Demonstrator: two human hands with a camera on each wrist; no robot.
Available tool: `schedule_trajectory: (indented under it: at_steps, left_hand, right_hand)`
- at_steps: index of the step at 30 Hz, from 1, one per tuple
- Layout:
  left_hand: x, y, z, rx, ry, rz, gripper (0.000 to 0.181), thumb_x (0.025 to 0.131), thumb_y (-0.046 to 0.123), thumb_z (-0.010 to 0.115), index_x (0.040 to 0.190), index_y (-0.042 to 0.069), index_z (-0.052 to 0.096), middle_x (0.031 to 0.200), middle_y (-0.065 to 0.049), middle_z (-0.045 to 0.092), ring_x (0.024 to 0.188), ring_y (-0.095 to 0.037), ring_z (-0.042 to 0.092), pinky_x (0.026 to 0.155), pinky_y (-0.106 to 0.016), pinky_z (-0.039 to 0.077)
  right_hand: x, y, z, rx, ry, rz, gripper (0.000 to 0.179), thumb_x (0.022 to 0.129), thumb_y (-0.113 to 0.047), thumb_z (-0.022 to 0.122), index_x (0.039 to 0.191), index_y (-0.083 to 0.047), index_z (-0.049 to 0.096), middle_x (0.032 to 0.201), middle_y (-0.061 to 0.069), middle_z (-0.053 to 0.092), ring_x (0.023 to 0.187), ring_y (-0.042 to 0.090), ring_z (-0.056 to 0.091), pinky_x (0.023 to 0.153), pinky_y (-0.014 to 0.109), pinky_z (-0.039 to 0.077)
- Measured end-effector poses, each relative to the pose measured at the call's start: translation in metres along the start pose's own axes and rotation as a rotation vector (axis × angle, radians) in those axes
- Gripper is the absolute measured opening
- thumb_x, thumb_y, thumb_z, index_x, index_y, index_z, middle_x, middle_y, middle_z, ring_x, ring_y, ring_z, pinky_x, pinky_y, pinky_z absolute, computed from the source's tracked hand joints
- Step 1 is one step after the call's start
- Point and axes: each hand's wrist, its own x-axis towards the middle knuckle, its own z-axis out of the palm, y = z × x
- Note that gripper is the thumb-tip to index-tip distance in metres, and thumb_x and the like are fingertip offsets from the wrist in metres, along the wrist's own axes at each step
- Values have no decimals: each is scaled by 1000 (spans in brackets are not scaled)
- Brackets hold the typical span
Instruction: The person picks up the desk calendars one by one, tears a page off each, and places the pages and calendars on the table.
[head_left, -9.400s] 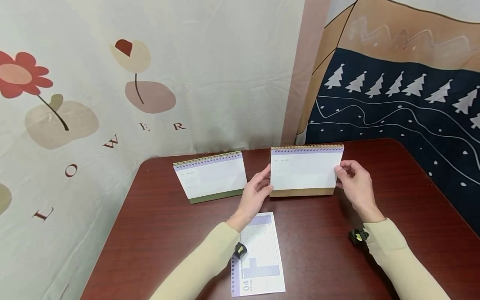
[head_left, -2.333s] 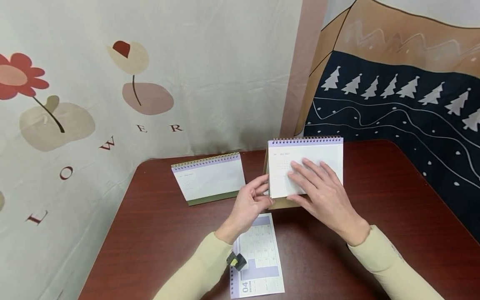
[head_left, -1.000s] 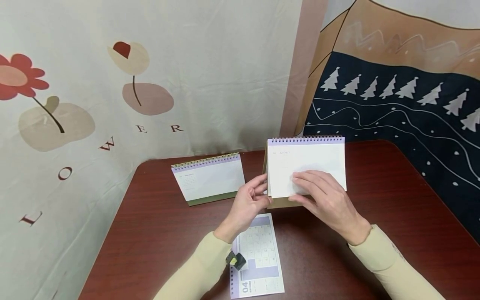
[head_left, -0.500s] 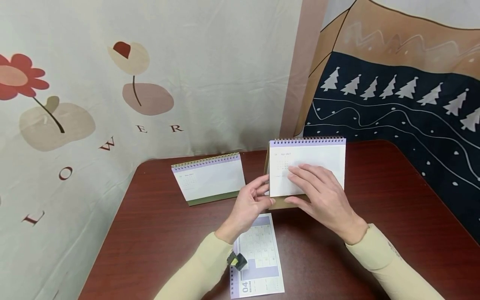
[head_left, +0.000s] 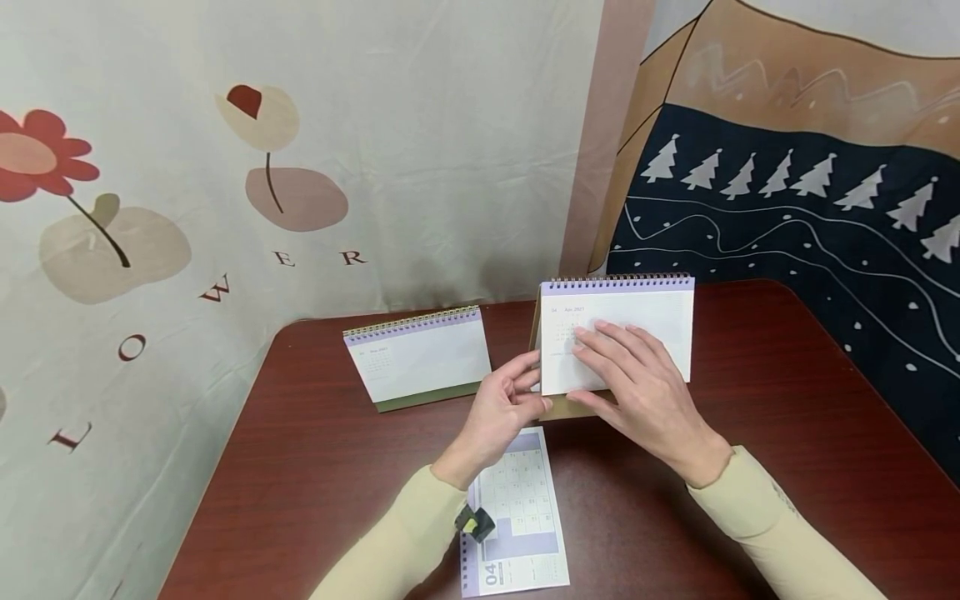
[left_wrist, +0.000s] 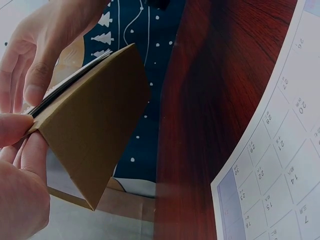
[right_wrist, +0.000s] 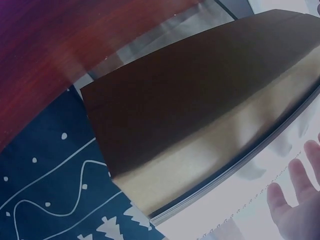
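Observation:
A spiral desk calendar [head_left: 558,367] with a lilac top band and a tan cardboard base is tilted up in front of me. My left hand [head_left: 495,421] grips its lower left corner; the left wrist view shows the thumb pressing the page edges against the cardboard base [left_wrist: 95,115]. Over the front page lies my right hand [head_left: 648,396], fingers extended across the small printed month grid and thumb near the bottom edge. From the right wrist camera, the fingers of the right hand [right_wrist: 300,205] appear beyond the white pages, with the brown underside of the base facing the lens.
A second desk calendar [head_left: 427,358] with a green base stands to the left. A loose calendar sheet marked 04 [head_left: 525,500] lies flat under my left forearm. The reddish-brown table [head_left: 315,467] meets a printed curtain [head_left: 450,167] at the back.
Since the oldest frame, my right hand has gone from the calendar's right edge onto its page, and the calendar is tilted up. In the last second the front page changed and the right fingers spread.

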Motion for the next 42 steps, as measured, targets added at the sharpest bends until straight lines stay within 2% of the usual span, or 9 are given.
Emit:
schedule_trajectory:
  at_steps: [16, 25, 28, 33, 37, 42]
  left_hand:
    - [0, 1, 1, -1, 10, -1, 67, 86, -17, 58, 151, -7, 44, 140, -26, 59, 103, -26, 72, 85, -26, 58]
    - [1, 0, -2, -9, 10, 5, 67, 86, -16, 58, 151, -10, 42, 140, -29, 57, 104, -28, 72, 87, -29, 58]
    - [1, 1, -2, -16, 13, 5, 67, 86, -16, 58, 151, -10, 42, 140, -29, 57, 104, -29, 72, 88, -30, 58]
    - [0, 1, -2, -19, 24, -2, 66, 86, -16, 58, 150, -11, 42, 140, -30, 57, 108, -35, 71, 90, -32, 58]
    - [0, 0, -3, -28, 29, -12, 67, 86, -15, 59, 151, -12, 41, 140, -31, 56, 108, -35, 71, 90, -32, 58]
    - [0, -1, -2, -23, 37, -21, 69, 86, -16, 60, 152, -11, 40, 141, -30, 57, 107, -35, 71, 91, -31, 58]
  right_hand:
    - [0, 0, 0, -11, 28, -27, 46, 106, -42, 58, 128, -4, 71, 138, 13, 66, 127, 36, 61, 105, 58, 44]
    - [-2, 0, -2, -9, 36, -48, 42, 107, -38, 56, 125, -3, 73, 130, 13, 70, 123, 35, 64, 104, 56, 46]
    - [-3, -1, -4, -8, 33, -55, 38, 109, -33, 54, 124, -4, 74, 127, 12, 72, 121, 34, 65, 109, 52, 45]
    - [-3, 0, -6, 8, 82, -69, 32, 108, -22, 54, 119, -1, 75, 121, 13, 74, 114, 33, 69, 111, 45, 46]
    - [-3, 0, -6, 35, 148, -26, 29, 105, -18, 56, 110, 2, 77, 116, 15, 76, 103, 32, 73, 104, 38, 52]
    - [-2, -2, -6, 89, 201, 132, 25, 97, -16, 55, 92, 1, 73, 107, 12, 78, 88, 27, 76, 89, 23, 56]
